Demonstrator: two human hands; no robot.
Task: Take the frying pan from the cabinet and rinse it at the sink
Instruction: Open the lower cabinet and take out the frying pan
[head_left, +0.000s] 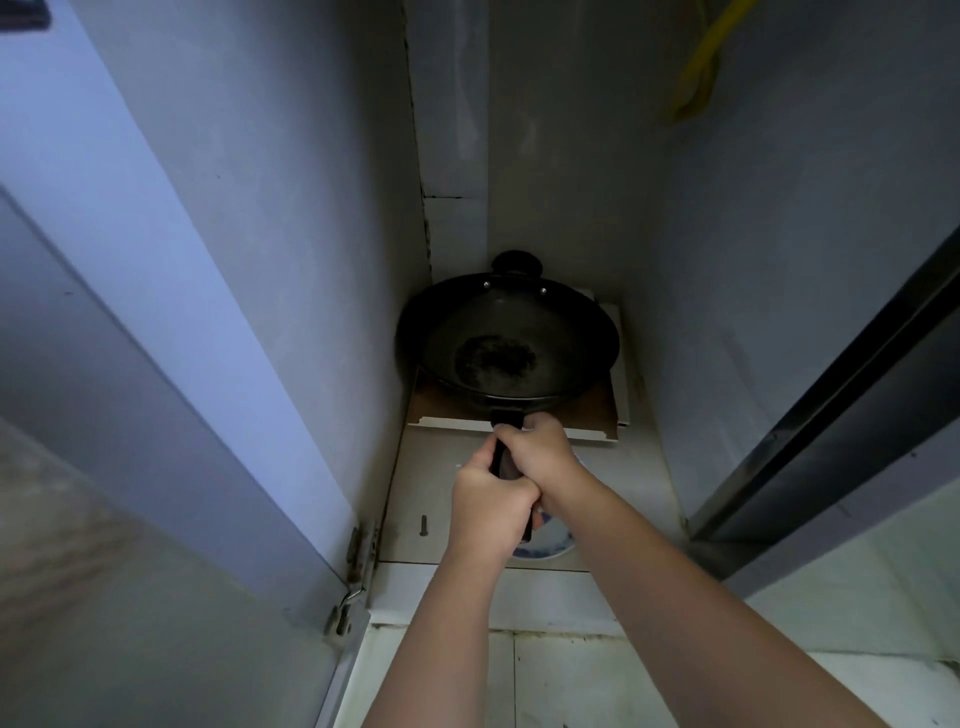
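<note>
A black frying pan (506, 340) with a small helper handle at its far rim sits deep inside the open cabinet (561, 156), over a piece of brown cardboard (587, 410). Its long dark handle (506, 457) points toward me. My right hand (543, 452) grips the handle close to the pan. My left hand (488, 506) grips the same handle just behind it, touching the right hand. Both arms reach in from the bottom of the view.
The cabinet door (171, 270) stands open at the left, with a hinge (361, 551) at its base. A blue-and-white plate (550, 545) lies on the cabinet floor under my hands. A yellow hose (698, 67) hangs at top right. A dark metal frame (852, 374) borders the right.
</note>
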